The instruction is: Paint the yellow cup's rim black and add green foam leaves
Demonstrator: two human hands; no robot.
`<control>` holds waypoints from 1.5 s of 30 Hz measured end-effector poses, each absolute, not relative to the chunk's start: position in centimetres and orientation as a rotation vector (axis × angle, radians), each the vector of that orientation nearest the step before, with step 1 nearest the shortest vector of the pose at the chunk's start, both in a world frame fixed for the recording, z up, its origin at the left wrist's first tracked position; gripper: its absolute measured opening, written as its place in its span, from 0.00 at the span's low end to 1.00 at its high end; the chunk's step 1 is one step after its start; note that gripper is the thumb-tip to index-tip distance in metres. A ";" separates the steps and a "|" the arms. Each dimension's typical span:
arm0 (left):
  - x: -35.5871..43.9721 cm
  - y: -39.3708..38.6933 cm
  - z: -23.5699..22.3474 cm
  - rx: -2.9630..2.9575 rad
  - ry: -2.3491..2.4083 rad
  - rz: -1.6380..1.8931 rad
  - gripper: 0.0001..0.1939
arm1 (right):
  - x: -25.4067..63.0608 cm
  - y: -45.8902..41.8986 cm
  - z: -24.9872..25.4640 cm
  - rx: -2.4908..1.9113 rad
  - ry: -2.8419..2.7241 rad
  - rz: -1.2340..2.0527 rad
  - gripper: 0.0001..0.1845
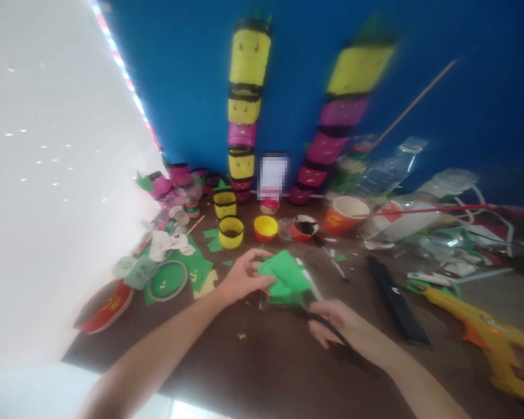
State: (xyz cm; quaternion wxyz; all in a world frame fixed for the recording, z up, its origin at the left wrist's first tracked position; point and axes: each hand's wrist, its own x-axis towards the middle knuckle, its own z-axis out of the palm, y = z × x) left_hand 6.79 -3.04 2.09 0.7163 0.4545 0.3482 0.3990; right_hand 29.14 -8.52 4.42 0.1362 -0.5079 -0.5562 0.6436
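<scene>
My left hand point(250, 276) pinches the left edge of a folded-looking piece of green paper point(284, 272), held just over the brown table. In my right hand point(338, 326) is a pair of scissors point(327, 326) with dark handles. Their blades, blurred, reach to the lower right edge of the green paper. Whether the blades are apart or together is not clear. Behind the paper stand a small yellow cup point(231, 233) with a black rim and a red cup point(266, 228) that is yellow inside.
A yellow glue gun point(484, 331) and a long black case point(397, 299) lie on the right. Clear plastic bottles point(393, 169) crowd the back right. Tall stacks of yellow and pink cups point(244, 110) rise by the blue wall. Green scraps and a tape ring point(167, 280) lie left.
</scene>
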 end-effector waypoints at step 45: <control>7.1 -3.2 1.2 1.337 0.972 1.150 0.15 | 29.6 -8.4 4.3 -1.439 -1.662 1.813 0.25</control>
